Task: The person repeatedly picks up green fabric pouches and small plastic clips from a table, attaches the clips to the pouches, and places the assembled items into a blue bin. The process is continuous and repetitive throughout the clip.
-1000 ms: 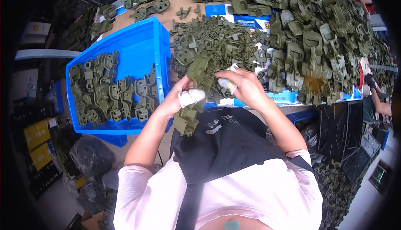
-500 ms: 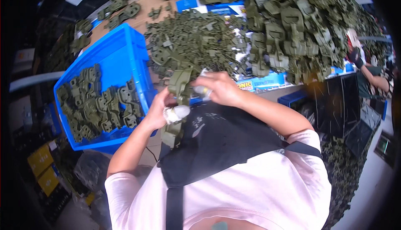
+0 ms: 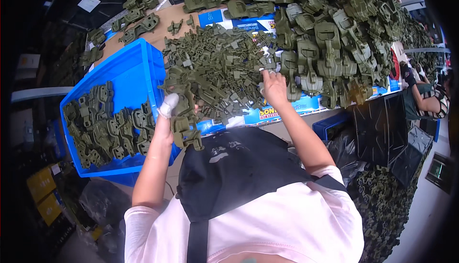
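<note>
one green part (image 3: 184,129) is held by left hand (image 3: 164,125), bin rim (image 3: 154,67) crowding its fingers; right hand (image 3: 275,89) grip can't be told.

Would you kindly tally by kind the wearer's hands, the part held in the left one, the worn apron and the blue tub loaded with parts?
Left hand and right hand: 2
Held olive-green part: 1
Black apron: 1
Loaded blue tub: 1
Total: 5
</note>
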Available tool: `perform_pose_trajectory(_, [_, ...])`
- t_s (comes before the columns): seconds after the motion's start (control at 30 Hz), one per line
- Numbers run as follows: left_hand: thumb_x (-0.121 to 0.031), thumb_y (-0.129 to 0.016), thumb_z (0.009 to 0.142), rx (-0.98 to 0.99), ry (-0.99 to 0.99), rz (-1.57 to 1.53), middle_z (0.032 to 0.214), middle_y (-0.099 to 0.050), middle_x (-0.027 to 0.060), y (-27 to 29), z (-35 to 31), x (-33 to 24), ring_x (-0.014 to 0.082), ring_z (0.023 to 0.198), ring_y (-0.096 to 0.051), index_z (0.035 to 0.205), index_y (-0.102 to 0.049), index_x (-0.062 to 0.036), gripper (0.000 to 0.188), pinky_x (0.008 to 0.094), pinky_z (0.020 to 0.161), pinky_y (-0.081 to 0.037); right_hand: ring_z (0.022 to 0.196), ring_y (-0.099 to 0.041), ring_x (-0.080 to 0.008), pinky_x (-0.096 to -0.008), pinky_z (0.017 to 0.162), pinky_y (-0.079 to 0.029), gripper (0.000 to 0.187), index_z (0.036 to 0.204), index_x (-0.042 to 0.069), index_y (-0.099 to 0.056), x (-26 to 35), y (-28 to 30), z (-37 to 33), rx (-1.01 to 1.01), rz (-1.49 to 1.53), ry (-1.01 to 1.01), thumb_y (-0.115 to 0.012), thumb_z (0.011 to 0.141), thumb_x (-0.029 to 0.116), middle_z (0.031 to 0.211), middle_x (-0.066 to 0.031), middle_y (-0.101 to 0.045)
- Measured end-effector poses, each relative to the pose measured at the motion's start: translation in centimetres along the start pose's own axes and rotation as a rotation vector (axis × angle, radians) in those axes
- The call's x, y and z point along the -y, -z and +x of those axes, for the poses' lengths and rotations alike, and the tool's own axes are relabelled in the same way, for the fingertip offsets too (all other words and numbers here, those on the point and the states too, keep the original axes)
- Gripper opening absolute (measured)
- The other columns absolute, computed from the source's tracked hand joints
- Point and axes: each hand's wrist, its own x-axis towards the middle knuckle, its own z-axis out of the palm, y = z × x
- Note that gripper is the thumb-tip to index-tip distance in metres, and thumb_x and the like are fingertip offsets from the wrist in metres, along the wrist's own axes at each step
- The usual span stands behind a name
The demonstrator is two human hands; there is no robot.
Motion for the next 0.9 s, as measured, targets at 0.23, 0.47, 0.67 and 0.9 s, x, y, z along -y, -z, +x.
perform_pose_trajectory(0.23, [-0.042,-0.061,0.078,-0.123,-0.068,-0.153,0.100,-0.062,0.0101,-1.8,-1.1,2.2,0.0228,0.084,-0.062,0.114,-0.054,-0.0042,0.052,0.0346,0.073,-0.051,0.080,-0.061,-0.0379,-0.0424,0.068,-0.048,0.035,0.101,0.006,-0.047,1.3,4.2,0.2,0.138,0.484,-0.177,-0.053,0.069,-0.007,0.086,-0.0163,-0.063])
perform_pose_trajectory(0.47, [-0.040,-0.058,0.081,0.033,-0.005,-0.170,0.094,-0.063,0.0110,-2.0,-0.6,3.8,0.0245,0.083,-0.064,0.107,-0.056,-0.0040,0.045,0.0364,0.074,-0.052,0.084,-0.062,-0.0272,-0.0323,0.074,-0.047,0.021,0.098,0.005,-0.057,6.7,10.3,-5.5,0.806,0.791,0.171,-0.064,0.078,0.009,0.088,-0.0103,-0.063])
perform_pose_trajectory(0.67, [-0.040,-0.057,0.083,-0.022,0.109,-0.141,0.096,-0.061,0.0116,-2.7,-0.2,4.5,0.0270,0.083,-0.064,0.108,-0.054,-0.0040,0.044,0.0395,0.070,-0.054,0.085,-0.062,-0.0300,-0.0370,0.075,-0.049,0.019,0.097,0.007,-0.064,8.6,14.0,-4.4,0.501,0.936,0.218,-0.064,0.078,0.011,0.097,-0.0131,-0.064])
perform_pose_trajectory(0.9, [-0.030,-0.063,0.081,-0.032,0.209,-0.071,0.086,-0.060,0.0086,-3.8,0.4,4.9,0.0223,0.071,-0.063,0.103,-0.053,-0.0089,0.032,0.0355,0.059,-0.055,0.079,-0.061,-0.0320,-0.0413,0.069,-0.049,0.049,0.103,0.011,-0.063,11.2,14.6,-3.1,0.656,0.541,0.456,-0.053,0.059,-0.008,0.086,-0.0147,-0.059])
